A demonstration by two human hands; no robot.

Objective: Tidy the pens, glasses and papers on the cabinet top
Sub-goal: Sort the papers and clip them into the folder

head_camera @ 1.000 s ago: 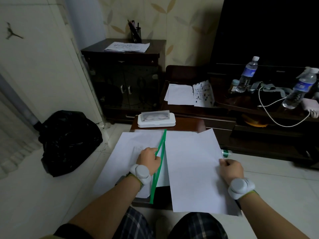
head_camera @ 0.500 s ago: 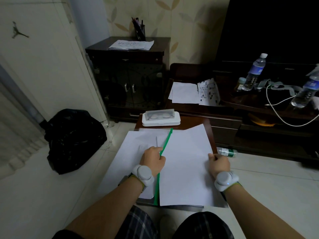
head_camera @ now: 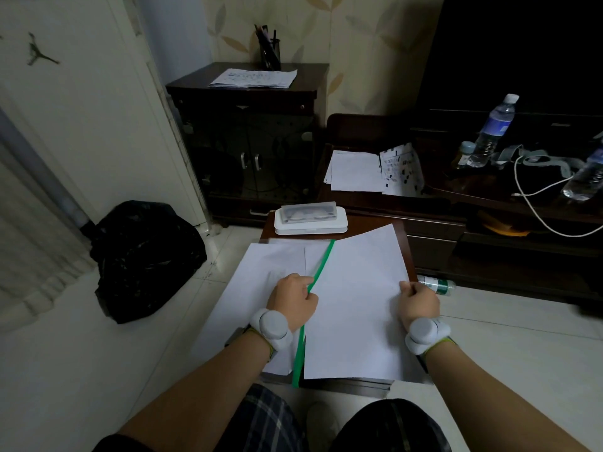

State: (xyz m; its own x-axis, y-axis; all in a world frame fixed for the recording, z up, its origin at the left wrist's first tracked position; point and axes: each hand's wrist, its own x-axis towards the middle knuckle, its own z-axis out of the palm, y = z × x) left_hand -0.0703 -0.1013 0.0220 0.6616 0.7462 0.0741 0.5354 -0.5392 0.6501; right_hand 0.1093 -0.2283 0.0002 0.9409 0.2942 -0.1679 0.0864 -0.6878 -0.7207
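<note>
Item: white sheet [head_camera: 355,305], near right on small table [head_camera: 406,249]; right hand [head_camera: 418,300] pinches its right edge, apparently to feed it into the green-edged folder [head_camera: 318,278], which the left hand [head_camera: 293,300] grips, curled. Glasses case [head_camera: 310,218] at far edge.

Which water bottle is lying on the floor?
The green-labelled bottle beside the right hand; the two blue-labelled bottles are on the TV stand.
</note>
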